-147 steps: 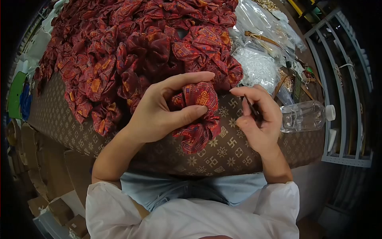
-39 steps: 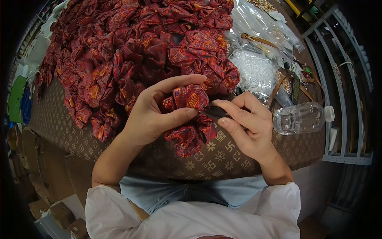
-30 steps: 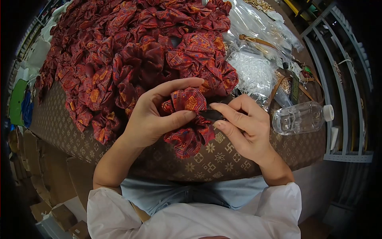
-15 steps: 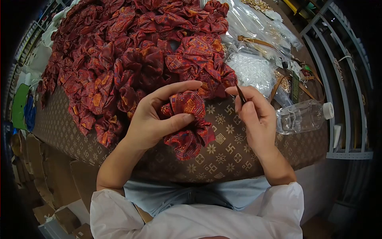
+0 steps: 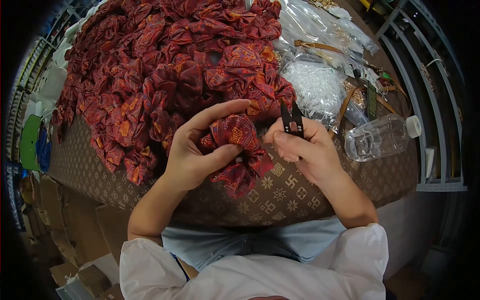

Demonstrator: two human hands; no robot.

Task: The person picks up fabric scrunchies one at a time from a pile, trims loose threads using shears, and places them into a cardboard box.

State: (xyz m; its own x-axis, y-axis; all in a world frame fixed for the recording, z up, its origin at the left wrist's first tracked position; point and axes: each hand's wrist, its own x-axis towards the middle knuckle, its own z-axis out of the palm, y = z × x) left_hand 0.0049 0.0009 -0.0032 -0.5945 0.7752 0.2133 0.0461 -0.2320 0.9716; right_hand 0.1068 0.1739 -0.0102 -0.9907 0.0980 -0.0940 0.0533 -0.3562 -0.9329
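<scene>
Currently, the red patterned scrunchie (image 5: 235, 131) is held above the near side of the table, its lower ruffle hanging below the grip. The left hand (image 5: 192, 152) is partly curled around it: the thumb presses the front face and the index finger arches over the top. This hold is essentially unchanged from the preceding frames.

The right hand (image 5: 312, 150) is closed, with the black thread snips (image 5: 294, 131) retained at the thumb and fingers. The principal change is in the tool. About a second ago its tip was directed at the fabric beside the left thumb; half a second ago it was withdrawn and appeared as a single narrow profile. Now it is turned so that both blades show, spread apart and pointing away from the person. The blades are clear of the scrunchie, which indicates that no cut is in progress; the fabric remains secured and presented to the tool side.

Beyond the hands, a pile of matching scrunchies (image 5: 125, 95) covers the far left of the brown patterned tablecloth (image 5: 287, 200). To the right lie a clear bag of white pieces (image 5: 315, 87), a tan strap (image 5: 320, 46) and, on its side, a transparent plastic bottle (image 5: 375, 138).
</scene>
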